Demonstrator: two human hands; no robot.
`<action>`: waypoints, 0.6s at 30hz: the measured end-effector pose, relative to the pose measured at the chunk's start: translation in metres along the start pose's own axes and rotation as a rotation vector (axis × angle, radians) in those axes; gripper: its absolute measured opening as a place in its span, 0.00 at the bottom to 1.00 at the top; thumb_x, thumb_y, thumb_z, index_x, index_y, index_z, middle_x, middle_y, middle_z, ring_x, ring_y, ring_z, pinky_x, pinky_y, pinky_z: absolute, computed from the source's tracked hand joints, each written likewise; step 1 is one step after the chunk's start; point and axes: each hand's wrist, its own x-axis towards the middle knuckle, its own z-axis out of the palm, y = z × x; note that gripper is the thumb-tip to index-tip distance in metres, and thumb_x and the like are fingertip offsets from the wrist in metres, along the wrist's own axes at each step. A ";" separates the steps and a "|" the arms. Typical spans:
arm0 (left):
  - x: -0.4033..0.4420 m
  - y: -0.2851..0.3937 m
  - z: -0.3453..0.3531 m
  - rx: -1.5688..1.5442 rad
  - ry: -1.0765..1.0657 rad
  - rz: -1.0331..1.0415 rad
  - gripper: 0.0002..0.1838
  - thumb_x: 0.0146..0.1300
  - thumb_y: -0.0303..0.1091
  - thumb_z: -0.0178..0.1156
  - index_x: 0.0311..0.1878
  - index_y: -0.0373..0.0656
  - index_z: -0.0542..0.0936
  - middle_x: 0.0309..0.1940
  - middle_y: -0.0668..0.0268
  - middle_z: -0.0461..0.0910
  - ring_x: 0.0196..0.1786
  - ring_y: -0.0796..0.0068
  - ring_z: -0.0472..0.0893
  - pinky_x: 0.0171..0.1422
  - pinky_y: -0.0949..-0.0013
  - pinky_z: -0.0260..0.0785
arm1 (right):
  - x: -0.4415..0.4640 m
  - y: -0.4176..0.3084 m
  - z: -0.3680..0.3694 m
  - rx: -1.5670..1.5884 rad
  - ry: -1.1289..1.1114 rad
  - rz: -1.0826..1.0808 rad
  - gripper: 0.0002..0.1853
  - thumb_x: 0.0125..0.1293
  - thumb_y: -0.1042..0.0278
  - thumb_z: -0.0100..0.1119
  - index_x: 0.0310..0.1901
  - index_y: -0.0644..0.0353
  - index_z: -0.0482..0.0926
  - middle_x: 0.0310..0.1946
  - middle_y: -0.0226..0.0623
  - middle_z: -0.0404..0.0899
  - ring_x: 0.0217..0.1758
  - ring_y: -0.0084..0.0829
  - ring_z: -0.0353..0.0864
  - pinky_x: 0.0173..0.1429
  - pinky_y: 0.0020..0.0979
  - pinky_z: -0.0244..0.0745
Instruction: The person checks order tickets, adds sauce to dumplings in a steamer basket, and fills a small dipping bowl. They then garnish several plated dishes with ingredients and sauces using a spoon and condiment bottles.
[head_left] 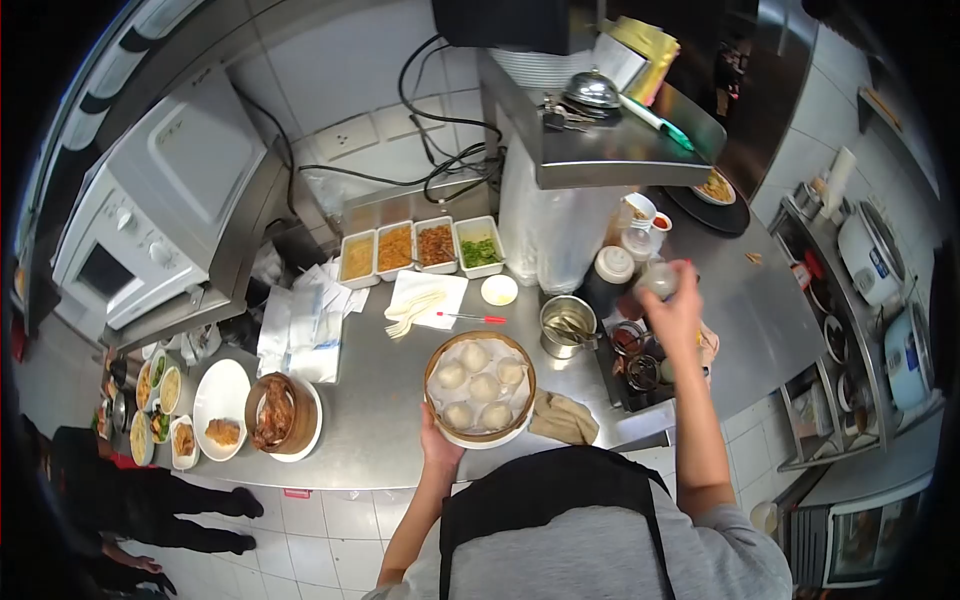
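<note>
A round bamboo steamer (531, 375) with several pale dumplings (484, 386) on white paper sits on a white plate (500, 440) near the counter's front edge. My left hand (438, 442) is closed on the left side of the plate, its thumb up against the steamer. Over the condiments at the right, my right hand (677, 305) grips a small bottle (658, 280) with a pale top; motion blurs it slightly. A folded tan cloth (564, 417) lies right of the steamer. Behind it stands a metal pot (568, 325) with utensils inside.
Topping trays (438, 248) line the back, near a red pen (475, 318) and a small white dish (499, 290). To the left are a meat-filled steamer (283, 413) and a white bowl (222, 390). A metal shelf (630, 174) overhangs the counter. Another person (150, 490) stands at left.
</note>
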 end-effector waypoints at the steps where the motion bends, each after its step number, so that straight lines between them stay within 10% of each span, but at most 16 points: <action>1: 0.002 0.000 -0.002 0.006 -0.024 -0.005 0.34 0.69 0.59 0.31 0.70 0.46 0.55 0.69 0.58 0.56 0.70 0.54 0.57 0.72 0.50 0.50 | 0.004 -0.018 -0.017 0.097 0.040 -0.005 0.34 0.47 0.69 0.71 0.55 0.62 0.63 0.41 0.47 0.78 0.43 0.40 0.80 0.49 0.35 0.74; 5: -0.003 0.003 0.002 0.020 0.008 -0.033 0.34 0.69 0.60 0.31 0.70 0.46 0.55 0.69 0.58 0.56 0.70 0.54 0.57 0.72 0.50 0.50 | 0.012 -0.062 -0.023 0.826 0.074 -0.112 0.33 0.52 0.75 0.68 0.58 0.61 0.61 0.51 0.40 0.71 0.53 0.29 0.72 0.56 0.31 0.68; 12: -0.001 0.006 0.005 -0.006 0.048 -0.044 0.32 0.70 0.57 0.31 0.69 0.45 0.56 0.68 0.57 0.58 0.69 0.54 0.59 0.72 0.51 0.52 | -0.051 -0.063 0.024 0.053 -0.627 -0.502 0.33 0.41 0.71 0.67 0.55 0.53 0.73 0.43 0.42 0.77 0.46 0.47 0.77 0.51 0.40 0.74; 18: -0.001 0.006 0.004 -0.026 0.032 -0.055 0.35 0.69 0.59 0.32 0.70 0.44 0.55 0.69 0.57 0.57 0.70 0.55 0.58 0.73 0.53 0.50 | -0.082 -0.069 0.035 -0.309 -0.781 -0.789 0.29 0.41 0.69 0.67 0.51 0.45 0.75 0.34 0.28 0.74 0.43 0.31 0.74 0.46 0.36 0.64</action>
